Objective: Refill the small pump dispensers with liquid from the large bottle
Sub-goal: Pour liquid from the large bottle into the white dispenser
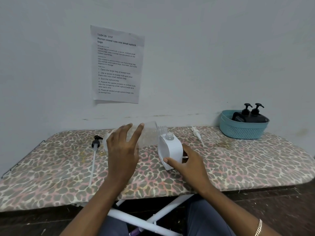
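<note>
My left hand (123, 147) holds the large clear bottle (148, 133) tipped on its side, its open threaded neck just above the mouth of a small white dispenser (169, 150). My right hand (185, 160) grips the base of that white dispenser and keeps it upright, a little tilted, on the board. A black pump head with a long white tube (95, 147) lies to the left of the hands. A small white pump head (196, 132) lies to the right, behind the dispenser.
A teal basket (243, 129) at the back right holds two black pump dispensers (252, 114). The work surface is a leopard-print ironing board (238, 160) against a grey wall with a printed sheet (117, 64). White board legs cross below the front edge.
</note>
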